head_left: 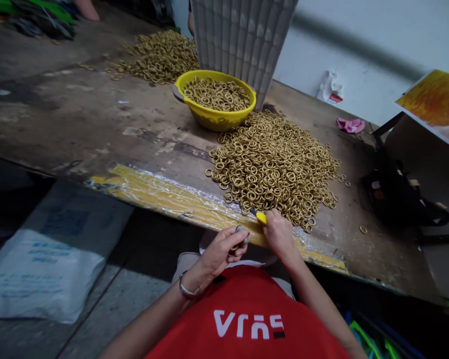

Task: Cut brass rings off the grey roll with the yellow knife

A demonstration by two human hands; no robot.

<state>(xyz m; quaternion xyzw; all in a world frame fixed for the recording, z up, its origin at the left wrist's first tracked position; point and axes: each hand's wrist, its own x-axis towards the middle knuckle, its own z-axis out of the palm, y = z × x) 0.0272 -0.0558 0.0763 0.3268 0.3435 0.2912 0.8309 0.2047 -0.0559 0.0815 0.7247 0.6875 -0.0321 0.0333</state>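
My left hand [226, 247] is closed around a brass-coloured ring [235, 247], just off the front edge of the table. Something grey covers the tips of its thumb and a finger. In my right hand [279, 233] is a yellow-handled knife [261, 217], its dark blade pointing left toward the rings. That hand rests by the near side of a large heap of brass-coloured rings [273, 164]. Behind the heap, a yellow basin [217, 118] with grey handles is filled with more such rings.
Yellow tape under clear film [164, 192] lines the table's front edge. A grey ribbed panel [243, 40] stands behind the basin, near a second ring heap [164, 57]. At right are a pink cloth [350, 125] and a black bag [392, 199]. A white sack [56, 254] lies lower left.
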